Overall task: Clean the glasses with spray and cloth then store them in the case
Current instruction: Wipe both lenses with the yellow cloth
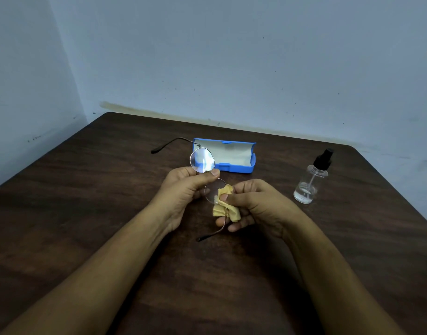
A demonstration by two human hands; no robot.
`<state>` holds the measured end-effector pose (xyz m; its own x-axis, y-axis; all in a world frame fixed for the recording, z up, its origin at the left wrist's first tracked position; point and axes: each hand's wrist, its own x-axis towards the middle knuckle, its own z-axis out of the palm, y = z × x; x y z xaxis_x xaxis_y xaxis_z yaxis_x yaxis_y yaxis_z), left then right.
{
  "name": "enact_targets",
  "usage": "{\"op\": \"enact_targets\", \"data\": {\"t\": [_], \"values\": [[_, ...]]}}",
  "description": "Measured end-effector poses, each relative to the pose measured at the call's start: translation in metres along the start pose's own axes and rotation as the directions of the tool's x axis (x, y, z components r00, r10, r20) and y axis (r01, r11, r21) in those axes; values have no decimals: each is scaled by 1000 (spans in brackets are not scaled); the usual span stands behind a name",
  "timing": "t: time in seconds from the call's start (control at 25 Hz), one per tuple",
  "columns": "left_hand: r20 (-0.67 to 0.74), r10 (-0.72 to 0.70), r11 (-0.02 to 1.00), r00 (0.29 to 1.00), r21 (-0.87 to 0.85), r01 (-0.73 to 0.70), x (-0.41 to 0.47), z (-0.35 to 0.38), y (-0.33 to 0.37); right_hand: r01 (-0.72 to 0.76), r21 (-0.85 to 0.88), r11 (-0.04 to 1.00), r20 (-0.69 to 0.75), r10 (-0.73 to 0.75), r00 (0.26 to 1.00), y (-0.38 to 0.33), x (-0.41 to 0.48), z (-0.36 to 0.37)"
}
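Observation:
Thin metal-framed glasses [202, 159] with round lenses are held above the table, arms unfolded. My left hand [185, 187] pinches the frame at the lower rim of the far lens, near the bridge. My right hand [253, 204] pinches a yellow cloth [225, 209] round the near lens, thumb on top of the cloth. One arm of the glasses sticks out to the far left, the other points toward me below the cloth. The blue case [234, 156] lies open behind the glasses, its pale lining showing. A clear spray bottle [310, 181] with a black nozzle stands to the right.
A dark wooden table [86, 213] fills the view, with its far edge against a pale blue wall. The table's left edge runs diagonally at the left; its right corner shows beyond the bottle.

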<state>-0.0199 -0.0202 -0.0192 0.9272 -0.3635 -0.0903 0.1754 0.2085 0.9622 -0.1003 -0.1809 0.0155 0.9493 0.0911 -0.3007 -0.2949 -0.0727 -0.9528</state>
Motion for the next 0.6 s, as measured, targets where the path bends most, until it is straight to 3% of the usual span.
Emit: {"op": "enact_targets", "data": {"t": [0.2,0.28,0.4,0.6], "values": [[66,-6,997,998,76,1,-1,-9,10,8,17,1000,-47,-8,999,1,1,-3],[20,141,979,990,144,-143,0,-18,17,12,21,1000,-77,-11,997,1,1,-7],[-41,528,807,848,334,-487,1,-29,28,-3,2,1000,-33,3,999,2,0,-10],[62,752,517,656,563,-645,-6,-31,38,7,-19,1000,81,-5,997,4,-1,-8]]}}
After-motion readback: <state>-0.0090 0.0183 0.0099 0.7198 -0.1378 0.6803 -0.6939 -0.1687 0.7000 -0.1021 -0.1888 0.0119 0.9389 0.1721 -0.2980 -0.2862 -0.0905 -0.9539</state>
